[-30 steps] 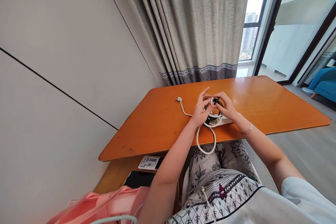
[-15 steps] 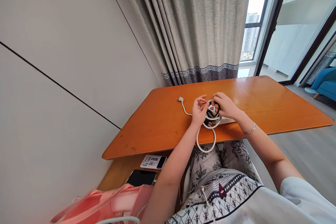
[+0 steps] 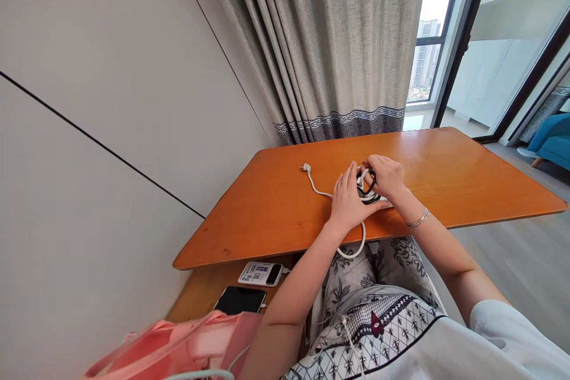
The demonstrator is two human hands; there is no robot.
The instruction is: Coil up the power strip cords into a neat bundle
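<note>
Setting: orange wooden table (image 3: pixel 445 184) set against a pale wall, grey curtain (image 3: pixel 329 41) behind it, window with a city view to the right.
Cable bundle: white cable (image 3: pixel 321 193) coiled together with a black cable (image 3: pixel 366 192) on the table, near its front edge, between the two hands.
White cable, loose end: runs left across the tabletop to a small plug (image 3: pixel 304 168); one loop (image 3: pixel 354 249) hangs over the table's front edge (partly hidden by the left wrist).
Left hand (image 3: pixel 350 202): lies palm-down over the near side of the coil, fingers spread and fairly flat, pressing on it rather than closed round it.
Right hand (image 3: pixel 386 177): fingers curled round the far side of the coil, pinching the black and white loops; a thin bracelet (image 3: pixel 419 219) on the wrist.
Lower shelf: a white device with a label (image 3: pixel 260 274) and a dark phone (image 3: pixel 239 300) lie side by side beneath the table's left corner.
Foreground: pink fabric (image 3: pixel 178 344) at lower left; patterned clothing on the lap.
Far right: blue chair (image 3: pixel 552 142) on the floor.
</note>
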